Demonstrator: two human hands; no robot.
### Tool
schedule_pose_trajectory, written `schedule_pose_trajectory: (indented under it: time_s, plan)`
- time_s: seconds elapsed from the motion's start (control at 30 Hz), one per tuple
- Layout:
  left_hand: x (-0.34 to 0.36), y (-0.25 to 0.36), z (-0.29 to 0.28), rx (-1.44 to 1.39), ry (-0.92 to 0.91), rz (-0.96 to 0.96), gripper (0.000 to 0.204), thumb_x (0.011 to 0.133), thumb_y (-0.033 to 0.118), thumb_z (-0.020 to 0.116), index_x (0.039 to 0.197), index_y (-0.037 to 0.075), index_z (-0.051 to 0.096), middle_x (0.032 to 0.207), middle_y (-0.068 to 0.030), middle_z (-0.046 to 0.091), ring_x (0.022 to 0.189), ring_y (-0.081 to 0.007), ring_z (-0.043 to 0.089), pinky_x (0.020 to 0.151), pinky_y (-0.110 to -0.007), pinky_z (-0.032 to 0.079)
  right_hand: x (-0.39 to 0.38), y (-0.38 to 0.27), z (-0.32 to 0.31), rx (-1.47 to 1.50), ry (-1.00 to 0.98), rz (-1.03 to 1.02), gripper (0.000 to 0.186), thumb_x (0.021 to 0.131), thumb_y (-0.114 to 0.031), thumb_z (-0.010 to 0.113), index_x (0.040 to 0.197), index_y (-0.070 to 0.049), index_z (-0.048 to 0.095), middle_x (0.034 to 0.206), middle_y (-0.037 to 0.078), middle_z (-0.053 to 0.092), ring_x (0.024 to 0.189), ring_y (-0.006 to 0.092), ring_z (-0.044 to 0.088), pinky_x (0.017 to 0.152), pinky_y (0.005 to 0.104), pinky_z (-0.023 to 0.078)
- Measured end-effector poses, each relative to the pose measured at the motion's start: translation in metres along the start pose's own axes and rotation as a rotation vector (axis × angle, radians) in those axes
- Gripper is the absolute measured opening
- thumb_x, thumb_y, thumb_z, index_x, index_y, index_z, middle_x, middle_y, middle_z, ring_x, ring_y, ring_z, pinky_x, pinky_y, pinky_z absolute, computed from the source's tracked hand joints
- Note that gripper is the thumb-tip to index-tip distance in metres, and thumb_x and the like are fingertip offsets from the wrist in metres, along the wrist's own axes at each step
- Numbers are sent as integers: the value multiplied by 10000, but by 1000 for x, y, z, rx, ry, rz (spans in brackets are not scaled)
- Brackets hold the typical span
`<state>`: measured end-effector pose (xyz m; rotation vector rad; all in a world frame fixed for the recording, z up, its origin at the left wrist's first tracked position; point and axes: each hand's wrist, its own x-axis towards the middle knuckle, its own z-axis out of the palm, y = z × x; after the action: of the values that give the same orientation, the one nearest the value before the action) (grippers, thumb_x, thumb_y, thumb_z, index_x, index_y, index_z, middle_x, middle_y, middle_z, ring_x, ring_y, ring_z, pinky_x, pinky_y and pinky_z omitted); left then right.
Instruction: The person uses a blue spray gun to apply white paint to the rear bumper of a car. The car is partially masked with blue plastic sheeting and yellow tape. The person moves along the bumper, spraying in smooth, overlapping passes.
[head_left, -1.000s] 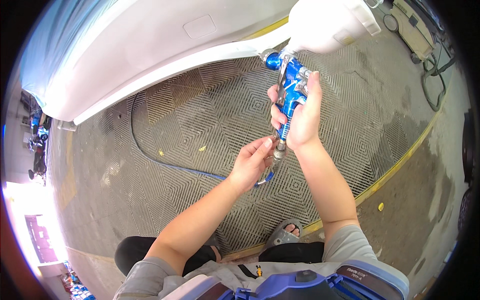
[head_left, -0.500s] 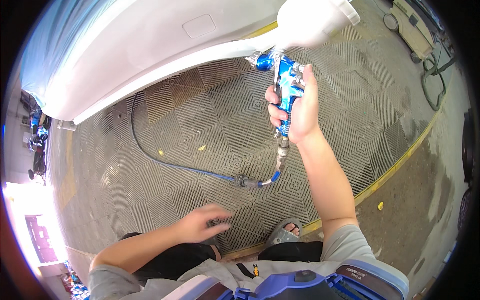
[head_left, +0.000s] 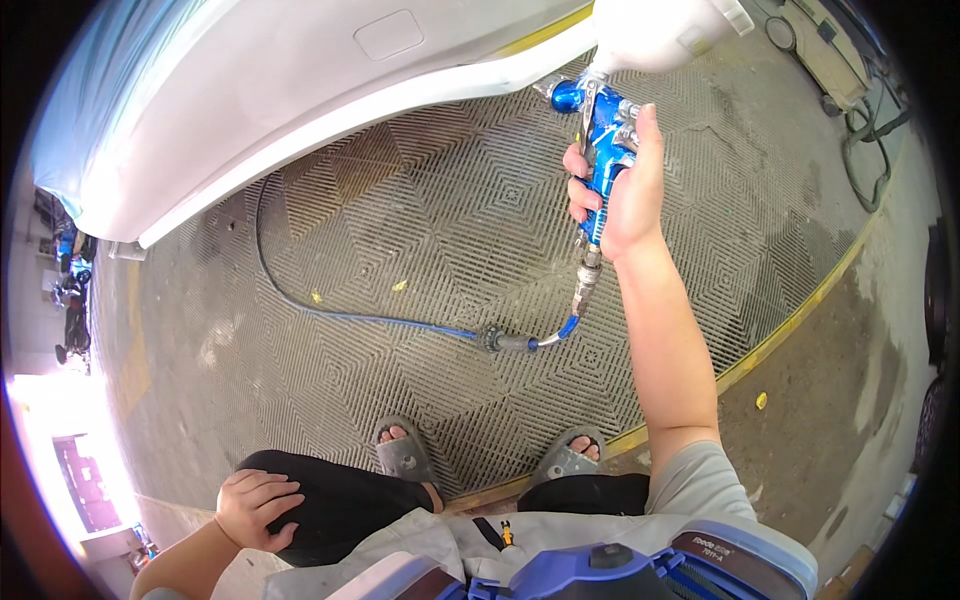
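My right hand (head_left: 632, 195) is wrapped round the handle of a blue spray gun (head_left: 603, 135), its fingers by the silver trigger. On top of the gun sits a white paint cup (head_left: 660, 35), cut off by the upper edge. The silver nozzle points left at the lower edge of a white car body panel (head_left: 300, 85). From the handle's base a blue air hose (head_left: 385, 319) with a dark coupling (head_left: 492, 339) runs left over the floor and up under the panel. My left hand (head_left: 258, 508) lies empty on my black-clad thigh, fingers spread.
Patterned floor grating (head_left: 420, 240) spreads below, bordered by a yellow edge strip (head_left: 790, 330). A beige wheeled machine (head_left: 818, 50) with a dark hose (head_left: 880, 165) stands at the far right. Blue plastic sheeting (head_left: 75, 100) covers the panel's left end. My sandals (head_left: 405, 460) stand by the grating's near edge.
My left hand has swung left and down onto my thigh. The spray gun in my right hand has shifted right and slightly up, and the hose's near end has shifted with it.
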<state>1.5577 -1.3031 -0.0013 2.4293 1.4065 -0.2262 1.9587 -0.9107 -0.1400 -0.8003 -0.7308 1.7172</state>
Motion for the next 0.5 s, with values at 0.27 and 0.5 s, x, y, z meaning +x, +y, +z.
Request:
schedule_pose_trajectory:
  time_s: [0.27,0.5]
  plan:
    - [9,-7,3,-61,11,-23,367,633,255,744,986,158,773,1071,-11,763,998,-206,725,874,-392,569,-11,15,-1,2,47,-14,731,1018,-758,314,952,-74,565,742,19,563,462,92,418,422,277,360]
    - [14,-9,3,-70,24,-13,361,630,230,731,980,152,772,1063,-13,765,993,-207,731,875,-391,571,-17,16,-15,113,-237,55,720,1003,-786,288,1049,-118,553,769,57,579,441,87,403,402,260,353]
